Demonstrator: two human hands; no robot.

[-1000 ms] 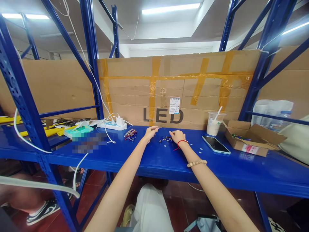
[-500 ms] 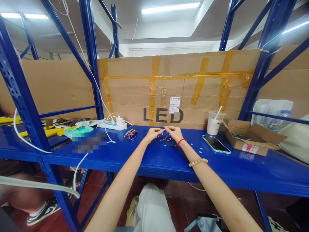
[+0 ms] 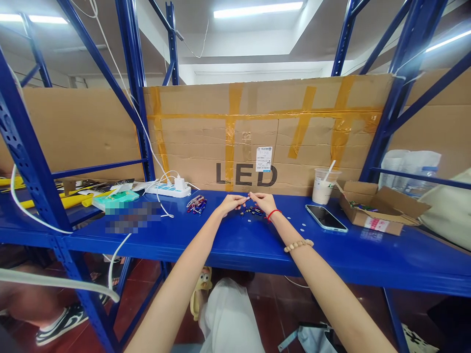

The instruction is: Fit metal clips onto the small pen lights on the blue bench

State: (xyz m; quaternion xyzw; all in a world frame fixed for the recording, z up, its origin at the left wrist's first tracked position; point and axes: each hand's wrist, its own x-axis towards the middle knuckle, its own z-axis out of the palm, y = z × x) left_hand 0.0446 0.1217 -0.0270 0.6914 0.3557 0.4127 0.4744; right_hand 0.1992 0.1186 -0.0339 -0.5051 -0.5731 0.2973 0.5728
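Both hands are out over the blue shelf (image 3: 235,240), meeting at the centre just in front of the taped cardboard sheet (image 3: 265,132) marked LED. Left hand (image 3: 228,203) has fingers drawn together, tips pinched on a tiny part (image 3: 247,197) that sits between the two hands; it is too small to tell what it is. Right hand (image 3: 262,201) mirrors it, fingertips closed toward the same spot and touching or nearly touching the left ones; cannot tell which hand actually carries the part. The right wrist wears a red string bracelet (image 3: 273,214), with a wooden bead bracelet (image 3: 298,245) further up the forearm. A small pile of dark metal parts (image 3: 252,212) lies on the shelf directly under and just in front of the right hand. A second cluster of red, blue and silver parts (image 3: 196,204) sits to the left of the left hand, near but not touching. A few small pale discs (image 3: 302,226) are scattered on the shelf right of the right wrist. Further right are a phone (image 3: 326,218) lying face up, a plastic cup with straw (image 3: 324,186) against the cardboard, and an open cardboard box (image 3: 379,208). On the left are a white power strip (image 3: 169,189) with a cable, and a teal box (image 3: 116,200). Another person's shoe (image 3: 62,321) shows on the floor, lower left.
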